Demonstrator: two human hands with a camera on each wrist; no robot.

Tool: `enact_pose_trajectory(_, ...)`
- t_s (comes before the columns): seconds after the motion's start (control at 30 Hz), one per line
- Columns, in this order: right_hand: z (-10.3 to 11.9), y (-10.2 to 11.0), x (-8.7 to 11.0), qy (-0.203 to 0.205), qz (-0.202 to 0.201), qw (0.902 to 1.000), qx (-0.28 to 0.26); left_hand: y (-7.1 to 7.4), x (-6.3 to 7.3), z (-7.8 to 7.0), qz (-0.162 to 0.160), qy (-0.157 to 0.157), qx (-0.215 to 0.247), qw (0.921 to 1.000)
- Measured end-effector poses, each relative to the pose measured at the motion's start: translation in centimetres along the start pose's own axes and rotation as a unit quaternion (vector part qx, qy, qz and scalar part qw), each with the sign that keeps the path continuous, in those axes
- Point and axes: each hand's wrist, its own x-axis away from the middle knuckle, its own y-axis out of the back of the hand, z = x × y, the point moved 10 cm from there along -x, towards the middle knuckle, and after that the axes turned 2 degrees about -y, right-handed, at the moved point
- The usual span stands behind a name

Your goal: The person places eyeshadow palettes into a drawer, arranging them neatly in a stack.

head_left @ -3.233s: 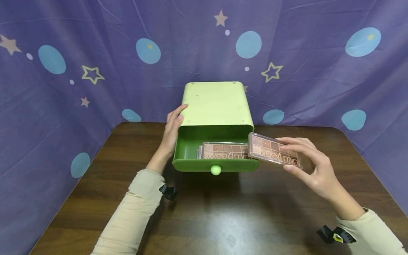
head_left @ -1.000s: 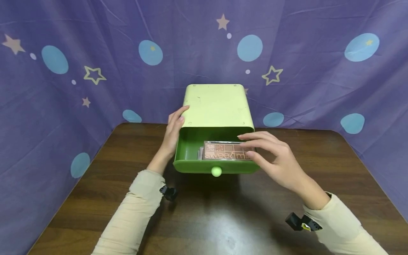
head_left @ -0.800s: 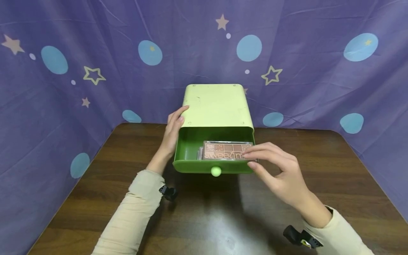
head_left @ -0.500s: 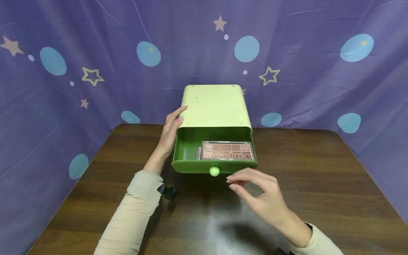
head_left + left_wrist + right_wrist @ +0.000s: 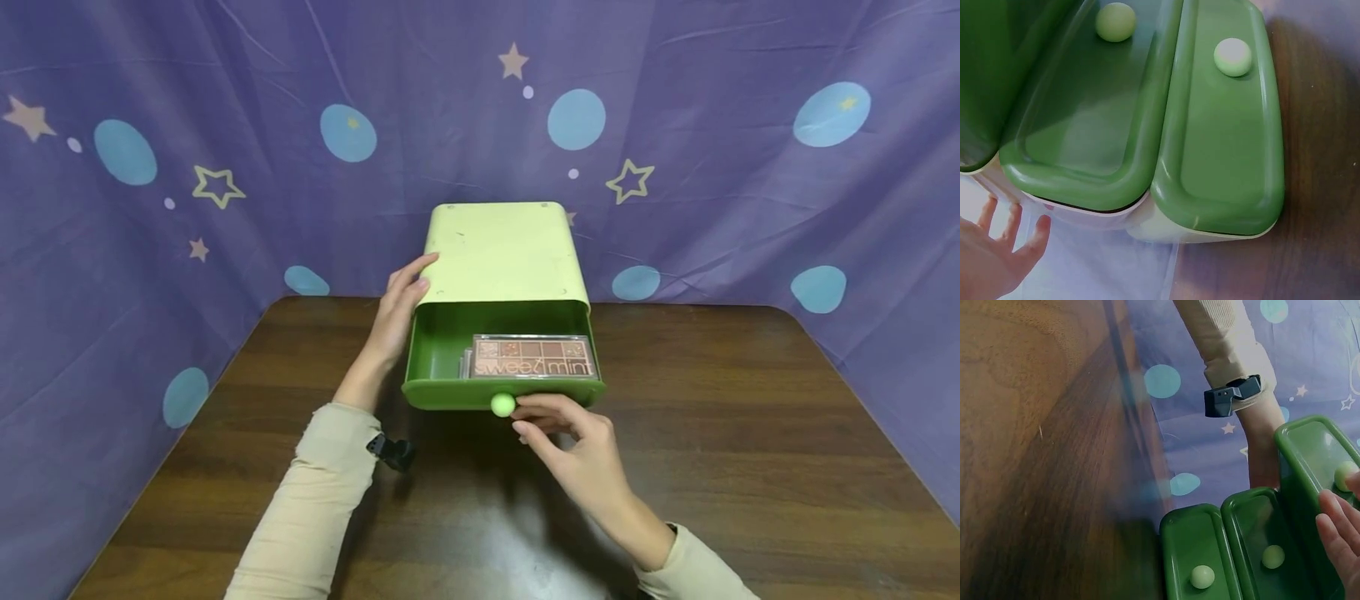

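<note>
The right hand (image 5: 577, 446) has its fingertips (image 5: 525, 406) at the pale round knob (image 5: 502, 405) on the front of the top drawer (image 5: 431, 367); the fingers are loosely curled and meet the knob from its 4 o'clock side, but whether they actually pinch it cannot be told. That drawer is pulled out, dark green inside and out with a rounded front lip. In it lies a flat clear-lidded makeup palette (image 5: 534, 357) with rows of brown and pink squares and pale lettering, on top of another like it; they sit toward the 3 o'clock side of the drawer.

The left hand (image 5: 396, 312) lies flat against the 9 o'clock side of the light green cabinet (image 5: 501, 250), fingers straight, holding nothing. The cabinet has a smooth pale top with rounded corners. The wrist views show two more dark green drawer fronts (image 5: 1219, 125) below, each with its own pale knob, both closed.

The cabinet stands at the 12 o'clock edge of a dark wooden table (image 5: 750, 433), backed by a purple cloth (image 5: 712, 167) printed with stars and blue dots.
</note>
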Motion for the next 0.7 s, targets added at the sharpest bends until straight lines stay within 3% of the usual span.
enact_pose_trajectory(0.2,0.6,-0.6,-0.3,0.025,-0.011,0.9995,0.015,0.2,0.0,0.2,-0.003,0.004,0.003,1.0)
enact_pose_trajectory(0.5,0.6,-0.8,-0.9,0.044,-0.029,0.9986,-0.011,-0.1,0.1,0.3,-0.004,0.0,0.005,1.0)
enact_pose_trajectory(0.7,0.6,-0.6,-1.2,0.043,-0.041,0.9981,0.016,-0.1,0.1,0.1,-0.004,-0.003,0.002,1.0)
